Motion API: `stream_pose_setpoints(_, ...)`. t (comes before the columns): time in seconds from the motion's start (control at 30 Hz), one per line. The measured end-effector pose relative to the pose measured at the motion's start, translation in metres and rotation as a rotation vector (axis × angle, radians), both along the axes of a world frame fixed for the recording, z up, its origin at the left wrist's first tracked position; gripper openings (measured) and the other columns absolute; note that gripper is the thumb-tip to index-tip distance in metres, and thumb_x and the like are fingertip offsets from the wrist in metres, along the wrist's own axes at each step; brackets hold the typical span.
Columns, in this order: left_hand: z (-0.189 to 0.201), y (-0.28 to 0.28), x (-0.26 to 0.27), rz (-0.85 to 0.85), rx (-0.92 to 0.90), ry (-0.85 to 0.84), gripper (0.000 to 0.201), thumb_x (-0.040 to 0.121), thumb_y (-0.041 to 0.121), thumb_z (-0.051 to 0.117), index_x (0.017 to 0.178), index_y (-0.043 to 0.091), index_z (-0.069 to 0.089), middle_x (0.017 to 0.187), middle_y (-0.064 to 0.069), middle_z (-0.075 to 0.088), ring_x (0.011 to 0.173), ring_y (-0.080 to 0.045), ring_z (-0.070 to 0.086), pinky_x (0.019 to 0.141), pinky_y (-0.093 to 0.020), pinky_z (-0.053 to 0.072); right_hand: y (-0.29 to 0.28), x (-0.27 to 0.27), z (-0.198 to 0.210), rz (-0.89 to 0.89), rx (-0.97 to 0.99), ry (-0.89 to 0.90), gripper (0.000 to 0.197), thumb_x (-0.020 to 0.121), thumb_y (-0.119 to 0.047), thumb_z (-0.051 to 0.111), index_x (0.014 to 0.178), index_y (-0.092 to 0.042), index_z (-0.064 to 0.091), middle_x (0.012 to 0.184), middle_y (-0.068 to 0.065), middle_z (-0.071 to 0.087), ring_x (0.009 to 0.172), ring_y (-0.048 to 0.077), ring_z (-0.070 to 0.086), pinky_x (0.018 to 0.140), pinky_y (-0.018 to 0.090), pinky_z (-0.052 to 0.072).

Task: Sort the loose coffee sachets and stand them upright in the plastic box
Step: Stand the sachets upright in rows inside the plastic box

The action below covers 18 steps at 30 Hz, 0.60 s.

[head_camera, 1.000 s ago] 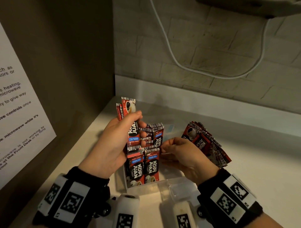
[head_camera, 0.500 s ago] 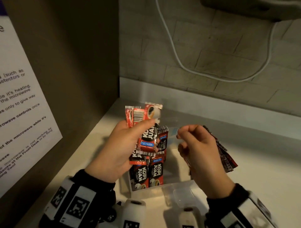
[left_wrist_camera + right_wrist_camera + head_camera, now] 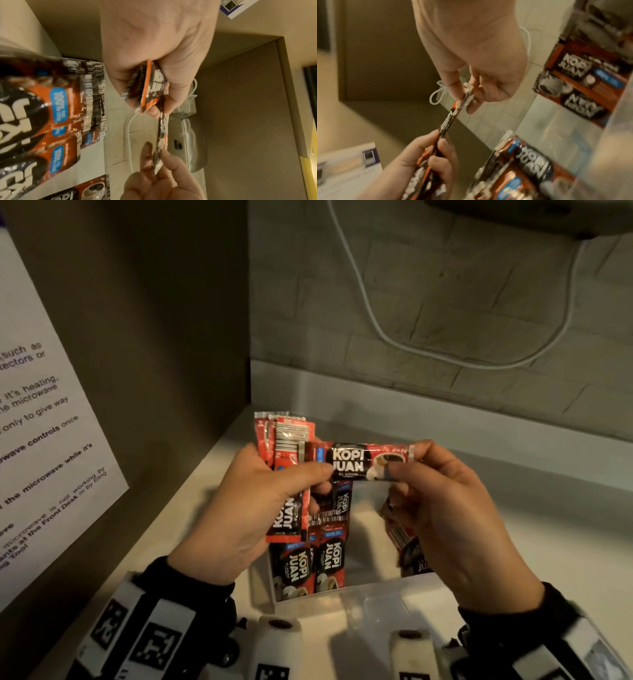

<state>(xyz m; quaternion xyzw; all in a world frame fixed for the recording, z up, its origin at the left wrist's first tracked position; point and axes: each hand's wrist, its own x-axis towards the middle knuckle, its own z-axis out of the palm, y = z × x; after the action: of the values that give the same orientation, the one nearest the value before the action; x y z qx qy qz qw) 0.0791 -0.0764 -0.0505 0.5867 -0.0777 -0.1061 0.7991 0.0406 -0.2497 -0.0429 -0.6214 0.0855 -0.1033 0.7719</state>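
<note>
My left hand grips a bunch of sachets; my right hand pinches one sideways sachet above the plastic box in the table's back-left corner.

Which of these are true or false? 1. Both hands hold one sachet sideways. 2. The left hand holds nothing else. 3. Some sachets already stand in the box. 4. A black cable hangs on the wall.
1. True: the left hand and the right hand pinch the sideways sachet.
2. False: it also grips a bundle of sachets.
3. True: several stand in the plastic box.
4. False: the cable is white.
</note>
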Motion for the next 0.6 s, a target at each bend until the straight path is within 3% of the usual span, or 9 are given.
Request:
stream_pose_setpoints(0.07, -0.001, 0.000, 0.001, 0.048, -0.001, -0.007, 0.013, 0.073, 0.000, 0.073, 0.069, 0.012, 0.069, 0.061, -0.008, 0.066, 0.049, -0.015, 0.060, 0.045, -0.022, 0.050, -0.001, 0.000, -0.002, 0.006, -0.285, 0.003, 0.021, 0.077, 0.001, 0.070, 0.070, -0.017, 0.061, 0.062, 0.000, 0.058, 0.056, 0.019, 0.044, 0.058, 0.031, 0.036)
stream_pose_setpoints(0.13, -0.002, -0.002, 0.000, 0.040, 0.039, -0.030, 0.012, 0.072, 0.002, 0.075, 0.071, 0.012, 0.067, 0.060, -0.006, 0.065, 0.052, -0.015, 0.061, 0.048, -0.023, 0.051, 0.001, -0.002, -0.002, 0.023, -0.480, -0.053, 0.022, 0.076, 0.004, 0.073, 0.079, -0.017, 0.066, 0.070, -0.002, 0.063, 0.058, 0.011, 0.051, 0.058, 0.025, 0.042)
stream_pose_setpoints(0.17, -0.002, -0.003, -0.001, 0.032, 0.054, -0.040, 0.012, 0.070, 0.004, 0.076, 0.070, 0.013, 0.067, 0.059, -0.005, 0.065, 0.053, -0.014, 0.061, 0.049, -0.023, 0.052, 0.003, -0.002, -0.001, 0.046, -0.542, -0.071, 0.022, 0.076, 0.005, 0.072, 0.081, -0.016, 0.068, 0.068, -0.004, 0.063, 0.055, 0.005, 0.051, 0.055, 0.020, 0.042)
stream_pose_setpoints(0.23, -0.001, -0.004, -0.002, 0.032, 0.043, -0.039, 0.012, 0.064, 0.015, 0.077, 0.072, 0.014, 0.068, 0.058, -0.004, 0.064, 0.051, -0.012, 0.060, 0.048, -0.022, 0.051, 0.004, -0.001, 0.000, 0.076, -0.628, -0.064, 0.012, 0.079, 0.001, 0.070, 0.080, -0.012, 0.069, 0.059, -0.006, 0.060, 0.049, 0.001, 0.046, 0.052, 0.020, 0.038)
stream_pose_setpoints(0.3, 0.002, -0.002, -0.001, 0.066, 0.006, -0.011, 0.023, 0.062, 0.028, 0.073, 0.079, 0.013, 0.068, 0.059, -0.003, 0.064, 0.048, -0.011, 0.058, 0.045, -0.021, 0.050, 0.003, 0.002, -0.002, 0.048, -0.572, -0.009, 0.005, 0.084, -0.003, 0.066, 0.079, -0.005, 0.066, 0.060, 0.004, 0.061, 0.048, 0.004, 0.044, 0.053, 0.025, 0.037)
stream_pose_setpoints(0.37, 0.004, 0.003, 0.004, 0.128, -0.022, 0.017, 0.029, 0.067, 0.036, 0.069, 0.084, 0.013, 0.065, 0.065, -0.001, 0.064, 0.050, -0.010, 0.058, 0.046, -0.021, 0.050, 0.000, 0.005, -0.006, 0.001, -0.452, 0.087, 0.010, 0.091, -0.005, 0.057, 0.082, -0.009, 0.062, 0.077, 0.013, 0.069, 0.050, 0.006, 0.051, 0.054, 0.028, 0.040)
stream_pose_setpoints(0.47, 0.006, 0.012, 0.011, 0.158, -0.022, 0.055, 0.017, 0.080, 0.028, 0.068, 0.084, 0.013, 0.063, 0.065, 0.001, 0.064, 0.049, -0.009, 0.058, 0.044, -0.021, 0.050, -0.003, 0.006, -0.014, -0.004, -0.350, 0.251, 0.017, 0.098, -0.010, 0.046, 0.095, -0.018, 0.060, 0.087, 0.010, 0.071, 0.058, 0.014, 0.060, 0.056, 0.029, 0.039)
stream_pose_setpoints(0.53, 0.008, 0.017, 0.010, 0.055, -0.013, 0.073, 0.013, 0.079, 0.021, 0.067, 0.085, 0.011, 0.063, 0.065, -0.003, 0.064, 0.047, -0.010, 0.057, 0.042, -0.021, 0.049, -0.004, 0.006, -0.022, 0.000, -0.334, 0.313, 0.017, 0.097, -0.008, 0.048, 0.097, -0.014, 0.063, 0.081, 0.005, 0.069, 0.057, 0.008, 0.057, 0.056, 0.024, 0.037)
stream_pose_setpoints(0.6, 0.011, 0.018, 0.004, -0.117, -0.019, 0.104, 0.020, 0.071, 0.024, 0.066, 0.086, 0.010, 0.065, 0.067, -0.008, 0.065, 0.048, -0.012, 0.057, 0.042, -0.022, 0.049, -0.005, 0.008, -0.030, -0.006, -0.346, 0.344, 0.014, 0.094, -0.003, 0.052, 0.095, -0.004, 0.065, 0.072, 0.003, 0.063, 0.046, 0.000, 0.050, 0.052, 0.019, 0.035)
